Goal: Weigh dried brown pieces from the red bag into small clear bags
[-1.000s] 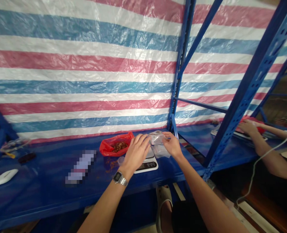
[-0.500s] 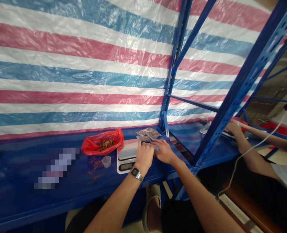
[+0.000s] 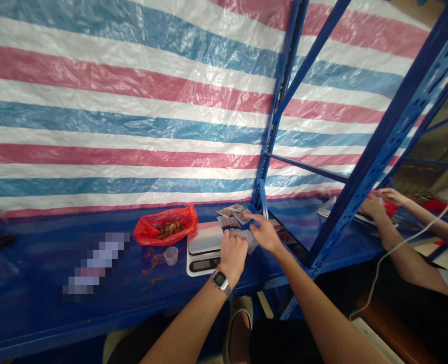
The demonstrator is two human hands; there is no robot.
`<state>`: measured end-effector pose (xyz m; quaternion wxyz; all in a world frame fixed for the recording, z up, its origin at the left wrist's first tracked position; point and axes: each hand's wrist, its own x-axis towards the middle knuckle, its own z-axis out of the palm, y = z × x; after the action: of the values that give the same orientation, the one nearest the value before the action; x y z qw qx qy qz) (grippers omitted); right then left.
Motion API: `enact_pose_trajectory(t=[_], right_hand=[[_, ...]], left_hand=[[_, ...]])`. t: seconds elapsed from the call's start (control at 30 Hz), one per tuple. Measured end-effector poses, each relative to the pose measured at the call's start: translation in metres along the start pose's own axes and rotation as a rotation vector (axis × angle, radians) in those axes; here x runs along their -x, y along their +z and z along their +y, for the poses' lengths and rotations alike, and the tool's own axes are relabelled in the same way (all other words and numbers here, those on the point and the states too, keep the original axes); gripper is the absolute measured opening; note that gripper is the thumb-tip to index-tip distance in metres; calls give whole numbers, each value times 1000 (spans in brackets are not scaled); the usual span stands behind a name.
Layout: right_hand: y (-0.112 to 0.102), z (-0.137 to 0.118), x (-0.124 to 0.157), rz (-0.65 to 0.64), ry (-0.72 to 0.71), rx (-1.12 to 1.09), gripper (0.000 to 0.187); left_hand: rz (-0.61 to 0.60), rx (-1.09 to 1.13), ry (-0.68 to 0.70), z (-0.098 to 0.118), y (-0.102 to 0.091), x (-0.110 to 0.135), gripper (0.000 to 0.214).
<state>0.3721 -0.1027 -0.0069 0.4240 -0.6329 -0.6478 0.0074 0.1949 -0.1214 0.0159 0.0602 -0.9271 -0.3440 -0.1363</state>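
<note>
My left hand (image 3: 234, 254), with a watch on its wrist, is closed on a clear plastic bag (image 3: 251, 242) beside the right edge of a kitchen scale (image 3: 206, 238). What the bag contains I cannot make out. My right hand (image 3: 265, 233) is open, thumb and fingers apart, above the bag's far side. Just beyond its fingertips lie several small clear packets (image 3: 228, 221) filled with brown pieces. Left of the scale, a red plastic bag (image 3: 142, 233) stands open with brown dried pieces (image 3: 170, 229) inside. A small clear cup (image 3: 171, 256) sits in front of it.
Brown crumbs (image 3: 153, 260) are scattered on the blue table (image 3: 133, 298). A blue metal post (image 3: 355, 174) rises on the right. Beyond it, another person's hands (image 3: 373, 206) work over a scale and a red bag. A white cable (image 3: 379, 265) hangs nearby. Striped sheeting backs the table.
Both hands have drawn back from the filled packets and moved apart. The right hand's fingers have spread, and the clear bag now shows between the hands. The view has shifted slightly.
</note>
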Motion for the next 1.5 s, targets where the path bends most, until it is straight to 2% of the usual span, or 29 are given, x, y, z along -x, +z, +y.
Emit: enact_pose_trajectory(t=[0.07, 0.2, 0.33, 0.4, 0.47, 0.53, 0.6, 0.73, 0.83, 1.07, 1.17, 1.23, 1.33, 1.5], right_hand=[[3, 2, -19, 63, 20, 57, 41], [18, 8, -44, -82, 29, 278, 26], [26, 15, -49, -113, 60, 384, 21], [23, 16, -49, -116, 80, 413, 22], [17, 12, -47, -69, 110, 396, 22], [11, -1, -42, 71, 129, 338, 20], [6, -25, -34, 252, 89, 238, 21], [8, -87, -13, 277, -201, 136, 21], [18, -125, -2, 250, -294, 117, 20], [40, -164, 12, 314, -365, 28, 16], [45, -178, 16, 296, -363, 15, 16], [47, -189, 17, 285, -372, 13, 15], [52, -202, 18, 277, -376, -7, 14], [55, -210, 17, 189, -332, -75, 15]], left_hand=[[17, -4, -11, 0, 3, 1, 27], [62, 7, -22, -2, 8, 1, 29], [55, 24, 22, -3, 4, 3, 33], [40, 48, 10, -4, -1, 4, 36], [75, 83, -23, -6, -6, 6, 40], [155, 167, -73, -13, -11, 6, 38], [260, 334, -155, -24, -15, 4, 32], [453, 898, -320, -54, -19, 4, 19], [522, 1133, -372, -77, -21, 15, 20], [592, 1181, -402, -115, -50, 66, 20], [515, 1327, -376, -122, -63, 81, 26], [495, 1400, -360, -125, -67, 87, 30], [535, 1409, -374, -130, -68, 92, 31], [568, 1413, -419, -137, -66, 95, 27]])
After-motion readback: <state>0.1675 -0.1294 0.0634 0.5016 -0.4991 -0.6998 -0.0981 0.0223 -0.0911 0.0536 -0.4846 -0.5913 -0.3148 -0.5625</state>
